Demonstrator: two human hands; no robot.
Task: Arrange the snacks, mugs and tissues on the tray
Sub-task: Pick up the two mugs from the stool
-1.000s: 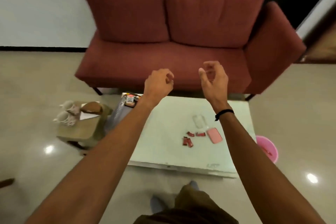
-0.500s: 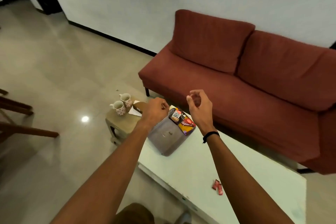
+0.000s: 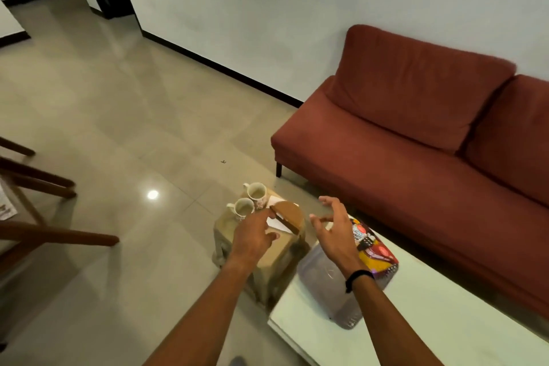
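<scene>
The red sofa (image 3: 416,140) ran off the right edge, so only one back cushion and part of a second showed, and the white table (image 3: 430,333) was cut by the bottom and right edges. Dark wooden chair legs (image 3: 56,235) entered from the left, their seat out of view. The floor (image 3: 118,104) was glossy beige tile with a bright lamp glare on it, meeting a plain pale wall along a dark skirting, with a dark doorway at the top left. A small tan side table (image 3: 267,255) stood on the floor just beside the white table's corner. The grey tray (image 3: 323,282) lay on that corner of the white table, partly hidden by the right forearm, and colourful snack packets (image 3: 374,249) lay on its far end; their print was too blurred to read. On the side table stood two patterned mugs (image 3: 249,202) touching each other, and beside them a round brown wooden piece (image 3: 291,215), hard to identify, lay over white tissues (image 3: 274,224) that showed only as a pale corner. The left hand (image 3: 252,238) reached over the side table with fingers loosely curled, holding nothing. The right hand (image 3: 334,229) hovered above the tray's far end, fingers spread apart and empty, a black band on its wrist.
</scene>
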